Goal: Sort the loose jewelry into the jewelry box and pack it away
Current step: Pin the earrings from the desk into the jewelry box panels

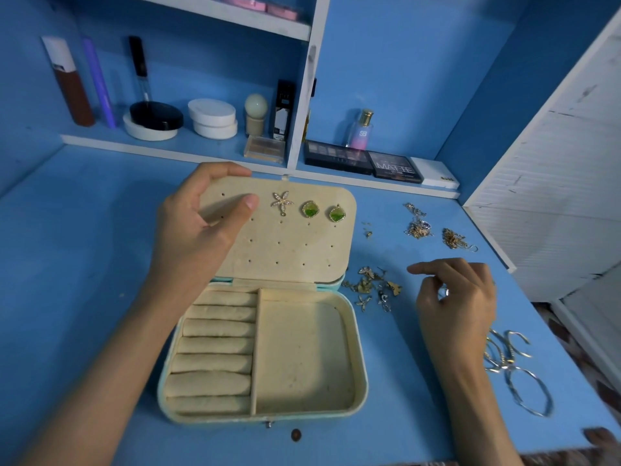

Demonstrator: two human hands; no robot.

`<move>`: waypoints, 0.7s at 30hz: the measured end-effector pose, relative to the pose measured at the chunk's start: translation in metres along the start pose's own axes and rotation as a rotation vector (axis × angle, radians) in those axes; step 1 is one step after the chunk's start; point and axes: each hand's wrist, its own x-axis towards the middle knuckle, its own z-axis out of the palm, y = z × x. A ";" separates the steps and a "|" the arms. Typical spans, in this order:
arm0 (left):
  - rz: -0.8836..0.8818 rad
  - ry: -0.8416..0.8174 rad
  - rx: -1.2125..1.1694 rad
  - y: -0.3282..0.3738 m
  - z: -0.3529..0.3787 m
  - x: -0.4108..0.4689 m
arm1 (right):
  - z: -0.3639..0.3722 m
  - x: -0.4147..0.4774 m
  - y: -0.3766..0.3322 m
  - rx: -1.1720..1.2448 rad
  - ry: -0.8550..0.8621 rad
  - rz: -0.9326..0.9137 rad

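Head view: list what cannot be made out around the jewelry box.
- Right hand: a glint at its fingers, too small to identify.
- Lid: left part covered by the left hand.
- Bangles: blurred near the right edge, uncountable.
- Chain heaps: tangled, too small to separate.

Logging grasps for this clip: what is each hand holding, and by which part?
The left hand grips the jewelry box lid at its top-left corner. Whether the right hand pinches something small cannot be told.
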 end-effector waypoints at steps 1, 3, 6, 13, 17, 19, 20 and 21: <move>0.004 0.001 0.003 0.000 0.000 0.000 | 0.000 0.000 0.001 -0.022 -0.020 -0.003; 0.006 -0.001 0.005 0.000 0.001 0.000 | 0.000 -0.001 0.003 -0.058 -0.070 -0.020; 0.010 -0.004 0.009 -0.001 0.001 0.001 | 0.000 -0.002 0.002 -0.072 -0.136 -0.038; 0.011 -0.002 -0.004 -0.003 0.000 0.001 | -0.004 -0.002 -0.009 0.042 -0.242 -0.012; 0.005 0.002 -0.013 -0.003 0.001 0.002 | -0.006 -0.001 -0.013 0.176 -0.301 -0.080; 0.006 0.005 -0.012 -0.003 0.001 0.002 | -0.007 -0.001 -0.014 0.202 -0.351 -0.147; 0.006 0.006 -0.014 -0.003 0.001 0.002 | -0.007 -0.001 -0.014 0.212 -0.373 -0.168; 0.005 0.006 -0.016 -0.003 0.001 0.002 | -0.008 -0.002 -0.015 0.217 -0.392 -0.184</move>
